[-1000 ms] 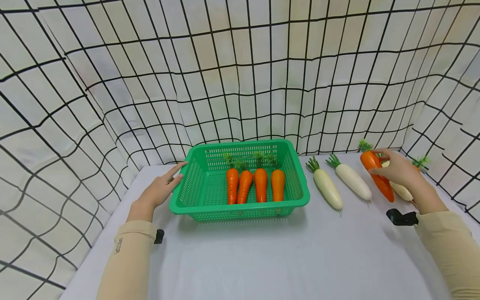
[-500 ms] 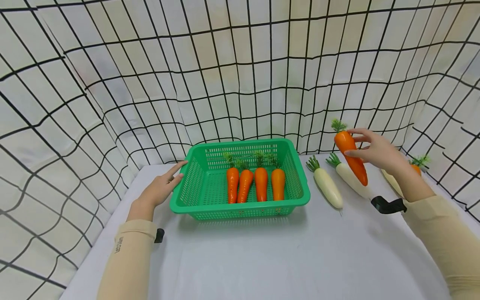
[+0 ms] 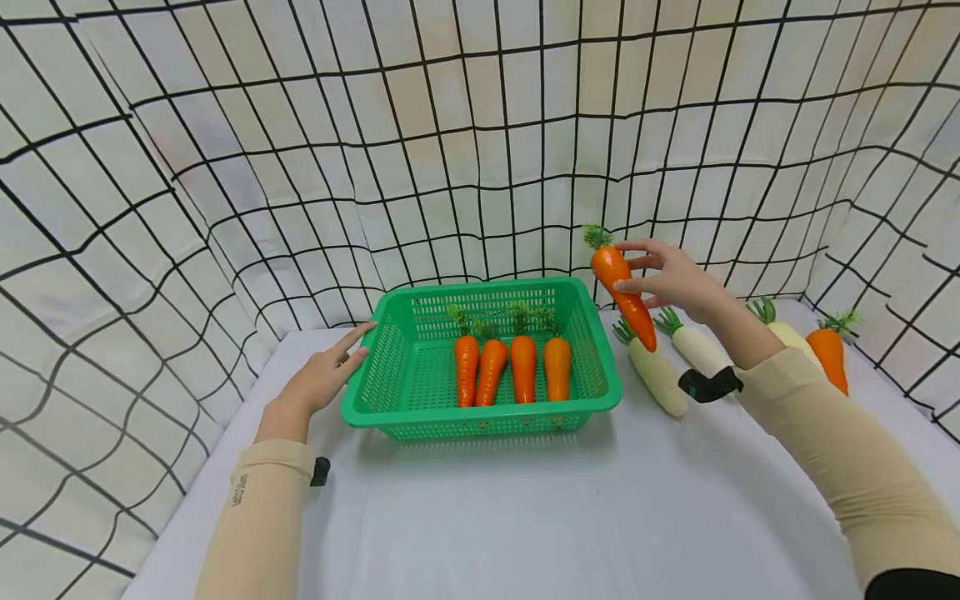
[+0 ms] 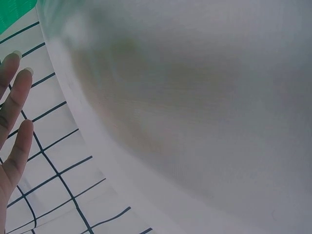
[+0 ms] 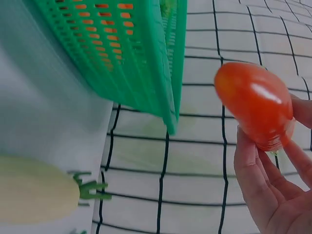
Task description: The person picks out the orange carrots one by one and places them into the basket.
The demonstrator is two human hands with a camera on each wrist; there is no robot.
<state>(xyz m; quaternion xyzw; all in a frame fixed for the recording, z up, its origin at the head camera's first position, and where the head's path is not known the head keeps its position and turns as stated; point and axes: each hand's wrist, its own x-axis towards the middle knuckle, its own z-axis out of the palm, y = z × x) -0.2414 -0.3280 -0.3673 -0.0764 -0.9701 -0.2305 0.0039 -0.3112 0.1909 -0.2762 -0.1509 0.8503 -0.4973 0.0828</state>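
My right hand point(image 3: 678, 282) pinches a carrot point(image 3: 624, 287) by its side, leafy top up and tip slanting down to the right. It hangs in the air just right of the green plastic basket point(image 3: 480, 421), over a white radish point(image 3: 657, 379). In the right wrist view the carrot point(image 5: 256, 100) points toward the camera beside the basket wall point(image 5: 109, 58). Several carrots point(image 3: 522, 367) lie side by side in the basket's right half. My left hand point(image 3: 318, 379) rests with fairly straight fingers at the basket's left rim; in the left wrist view its fingers point(image 4: 17, 102) are spread.
Right of the basket lie another white radish point(image 3: 699, 350), a third, pale radish point(image 3: 787, 337) partly behind the right arm, and a carrot point(image 3: 828, 354) at the far right. A white wall with a black grid point(image 3: 480, 167) stands behind the white table point(image 3: 480, 517).
My right hand has lifted the carrot off the right side of the table and carried it left toward the basket. My left hand has stayed at the rim.
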